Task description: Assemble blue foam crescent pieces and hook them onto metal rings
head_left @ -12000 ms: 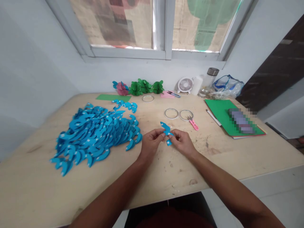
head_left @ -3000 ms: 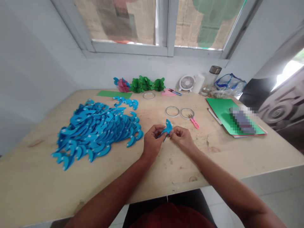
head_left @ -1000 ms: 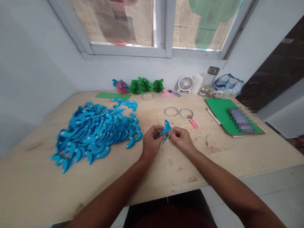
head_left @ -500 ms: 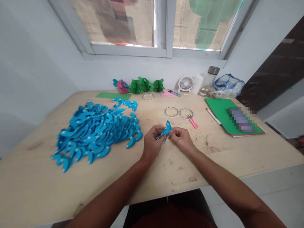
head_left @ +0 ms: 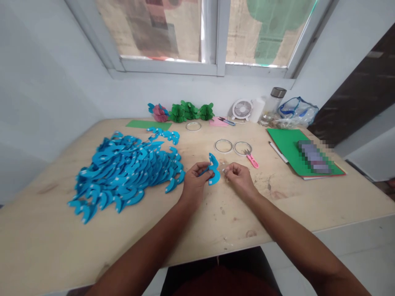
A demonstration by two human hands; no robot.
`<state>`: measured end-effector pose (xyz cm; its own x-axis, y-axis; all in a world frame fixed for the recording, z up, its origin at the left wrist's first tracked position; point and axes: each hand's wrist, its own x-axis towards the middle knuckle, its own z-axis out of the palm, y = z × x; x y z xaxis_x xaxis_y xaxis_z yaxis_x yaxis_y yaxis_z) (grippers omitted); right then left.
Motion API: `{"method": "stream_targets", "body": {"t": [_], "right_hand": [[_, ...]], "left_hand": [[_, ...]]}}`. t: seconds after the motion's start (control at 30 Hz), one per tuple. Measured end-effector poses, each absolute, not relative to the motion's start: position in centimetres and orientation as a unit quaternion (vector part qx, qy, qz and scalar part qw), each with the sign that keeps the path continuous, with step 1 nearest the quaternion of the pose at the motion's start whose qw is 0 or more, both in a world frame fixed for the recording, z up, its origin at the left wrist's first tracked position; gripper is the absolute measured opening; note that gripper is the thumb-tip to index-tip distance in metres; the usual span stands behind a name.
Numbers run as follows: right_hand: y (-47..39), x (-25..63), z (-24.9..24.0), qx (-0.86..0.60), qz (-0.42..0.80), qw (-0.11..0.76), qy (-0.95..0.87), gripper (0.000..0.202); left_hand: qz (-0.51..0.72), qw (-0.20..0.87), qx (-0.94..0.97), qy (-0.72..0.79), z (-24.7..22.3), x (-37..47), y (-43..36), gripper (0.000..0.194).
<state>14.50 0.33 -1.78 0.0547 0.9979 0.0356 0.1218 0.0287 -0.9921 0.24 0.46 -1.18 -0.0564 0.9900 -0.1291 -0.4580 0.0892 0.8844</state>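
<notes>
My left hand (head_left: 195,179) pinches a curved blue paper piece (head_left: 214,174) with small white patches near its ends. The piece stands up from the fingers over the middle of the table. A short gap to the right, my right hand (head_left: 239,176) is closed, thumb against fingers, on a tiny white scrap (head_left: 224,170); what the scrap is I cannot make out. Left of my left hand lies a large heap of similar blue paper pieces (head_left: 126,168), many bearing white patches.
Beyond my hands lie tape rolls (head_left: 223,146) and pink thread snips (head_left: 252,159). Green folders (head_left: 286,144) with a blurred phone-like object rest at right. Along the wall stand green paper pompoms (head_left: 189,111), a small fan (head_left: 242,109), a bottle (head_left: 274,105) and a plastic bag (head_left: 298,113).
My right hand has drawn slightly away from the blue paper piece, with a tiny white scrap now showing at its fingertips. The piece has turned in my left hand, showing its curved shape.
</notes>
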Motion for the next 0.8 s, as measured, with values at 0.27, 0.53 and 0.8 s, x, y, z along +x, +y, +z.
{"method": "stream_targets", "body": {"t": [0.27, 0.53, 0.8], "right_hand": [[0.7, 15.1, -1.5, -0.557, 0.359, 0.508, -0.55, 0.01], [0.3, 14.7, -1.0, -0.537, 0.397, 0.508, -0.544, 0.017], [0.3, 14.6, -1.0, -0.517, 0.454, 0.513, -0.513, 0.015]], "left_hand": [[0.568, 0.667, 0.288, 0.387, -0.7, 0.1, 0.3, 0.03], [0.56, 0.655, 0.303, 0.406, -0.5, 0.1, 0.3, 0.028], [0.551, 0.665, 0.312, 0.396, -0.7, 0.1, 0.2, 0.026]]}}
